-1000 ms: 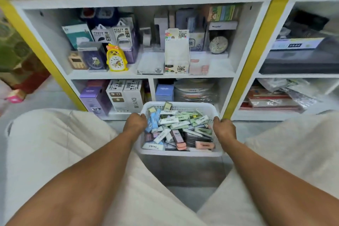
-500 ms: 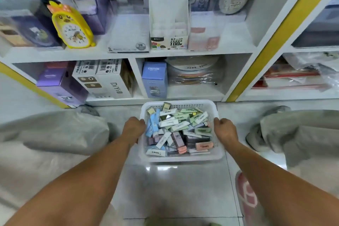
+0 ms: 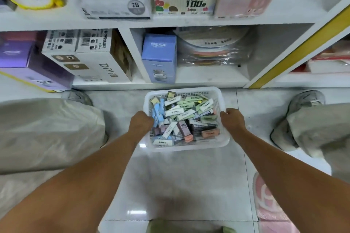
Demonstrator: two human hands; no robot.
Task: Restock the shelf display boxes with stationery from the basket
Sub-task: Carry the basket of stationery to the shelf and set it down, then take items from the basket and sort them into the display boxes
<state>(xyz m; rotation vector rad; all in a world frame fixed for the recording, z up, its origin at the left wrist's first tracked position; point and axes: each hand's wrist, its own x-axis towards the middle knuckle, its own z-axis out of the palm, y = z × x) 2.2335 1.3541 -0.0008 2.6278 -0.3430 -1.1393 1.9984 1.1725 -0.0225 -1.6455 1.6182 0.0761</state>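
While a white basket (image 3: 186, 146) of boxed stationery (image 3: 181, 117) sat on the tiled floor (image 3: 181, 181) at centre frame, the left hand (image 3: 141, 124) curled its grip round the basket's left rim and the right hand (image 3: 232, 120) held the right rim. Display boxes (image 3: 184, 3) stood on the shelf (image 3: 151, 22) along the upper frame.

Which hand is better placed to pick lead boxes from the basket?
Probably the left hand: its knuckles already overlap the basket contents, while the right hand grips the outer rim.
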